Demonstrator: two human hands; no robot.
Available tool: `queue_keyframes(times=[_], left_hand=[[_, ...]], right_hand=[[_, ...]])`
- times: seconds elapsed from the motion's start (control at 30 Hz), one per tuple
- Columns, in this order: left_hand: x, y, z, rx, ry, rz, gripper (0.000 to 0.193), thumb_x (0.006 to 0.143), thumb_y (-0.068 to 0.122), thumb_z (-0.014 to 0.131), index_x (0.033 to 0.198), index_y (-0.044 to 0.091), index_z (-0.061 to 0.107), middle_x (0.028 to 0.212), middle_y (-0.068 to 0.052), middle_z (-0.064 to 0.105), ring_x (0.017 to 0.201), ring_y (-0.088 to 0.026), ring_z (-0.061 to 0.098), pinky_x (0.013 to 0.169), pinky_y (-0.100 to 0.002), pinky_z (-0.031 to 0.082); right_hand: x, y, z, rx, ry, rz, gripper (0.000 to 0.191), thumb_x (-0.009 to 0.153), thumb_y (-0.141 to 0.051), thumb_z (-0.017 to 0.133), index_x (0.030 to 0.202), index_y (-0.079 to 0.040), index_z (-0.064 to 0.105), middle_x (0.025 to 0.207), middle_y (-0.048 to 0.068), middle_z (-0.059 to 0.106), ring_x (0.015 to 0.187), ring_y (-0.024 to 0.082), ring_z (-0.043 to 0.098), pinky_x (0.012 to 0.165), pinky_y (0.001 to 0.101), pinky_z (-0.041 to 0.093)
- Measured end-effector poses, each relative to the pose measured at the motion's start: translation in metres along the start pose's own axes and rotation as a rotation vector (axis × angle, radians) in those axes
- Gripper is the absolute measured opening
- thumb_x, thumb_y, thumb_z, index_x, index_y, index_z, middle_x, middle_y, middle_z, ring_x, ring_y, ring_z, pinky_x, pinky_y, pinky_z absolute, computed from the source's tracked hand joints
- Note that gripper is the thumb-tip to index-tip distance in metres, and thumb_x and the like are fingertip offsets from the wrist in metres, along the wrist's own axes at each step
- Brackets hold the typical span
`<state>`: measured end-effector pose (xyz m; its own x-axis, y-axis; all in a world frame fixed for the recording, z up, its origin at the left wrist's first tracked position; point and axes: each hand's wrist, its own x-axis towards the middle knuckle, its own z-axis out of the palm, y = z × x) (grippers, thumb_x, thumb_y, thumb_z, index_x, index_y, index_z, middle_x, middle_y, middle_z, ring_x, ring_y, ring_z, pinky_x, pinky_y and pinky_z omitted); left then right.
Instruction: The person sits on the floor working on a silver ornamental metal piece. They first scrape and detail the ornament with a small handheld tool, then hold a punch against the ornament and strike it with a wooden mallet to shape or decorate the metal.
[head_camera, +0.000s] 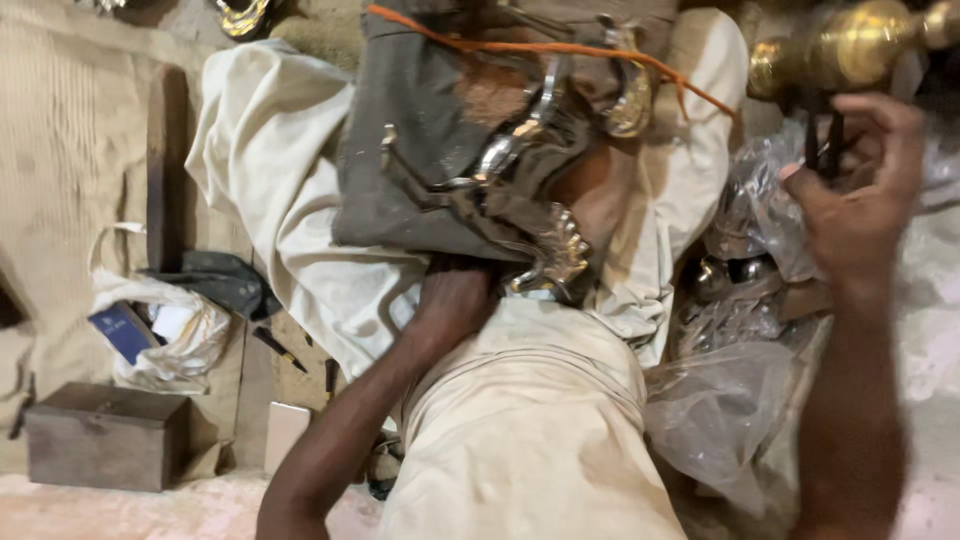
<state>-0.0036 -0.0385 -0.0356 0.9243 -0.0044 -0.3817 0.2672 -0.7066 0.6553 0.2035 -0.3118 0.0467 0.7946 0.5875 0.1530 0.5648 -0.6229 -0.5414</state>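
My left hand (455, 300) reaches up over my cream-clothed lap and grips the lower end of a shiny, ornate silver metal piece (530, 190). The piece rests on a grey cloth (400, 130) across my legs. At the right, my right hand (860, 195) is raised with its fingers curled around a thin dark tool (826, 140). Just above that hand sits a blurred round brass object (845, 45). How the tool ends is hidden by the hand.
Crumpled clear plastic bags (735, 310) lie to the right of my lap. On the left are a white bag holding a blue box (165, 330), a small wooden box (105, 435) and a dark plank (165, 170). An orange cord (560, 47) crosses the top.
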Motion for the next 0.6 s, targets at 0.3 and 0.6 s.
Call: queue_keyframes(times=[0.3,0.6], left_hand=[[0.049,-0.003,0.000,0.215,-0.023,-0.014,0.023,0.103,0.022,0.060,0.114,0.003,0.067,0.105,-0.023,0.065,0.101,-0.039,0.058,0.092,-0.052,0.047],[0.091,0.010,-0.009,0.300,-0.027,-0.054,0.020,0.105,0.019,0.058,0.109,0.001,0.066,0.099,-0.024,0.062,0.095,-0.037,0.055,0.086,-0.051,0.047]], right_hand=[[-0.121,0.010,0.098,0.171,0.218,0.610,0.081,0.083,0.004,0.075,0.154,-0.007,0.039,0.121,0.009,0.055,0.094,0.024,0.058,0.087,0.0362,0.050],[-0.153,-0.038,0.113,0.102,0.203,0.765,0.073,0.086,0.001,0.066,0.154,-0.003,0.038,0.143,0.019,0.055,0.118,0.037,0.056,0.096,0.0426,0.048]])
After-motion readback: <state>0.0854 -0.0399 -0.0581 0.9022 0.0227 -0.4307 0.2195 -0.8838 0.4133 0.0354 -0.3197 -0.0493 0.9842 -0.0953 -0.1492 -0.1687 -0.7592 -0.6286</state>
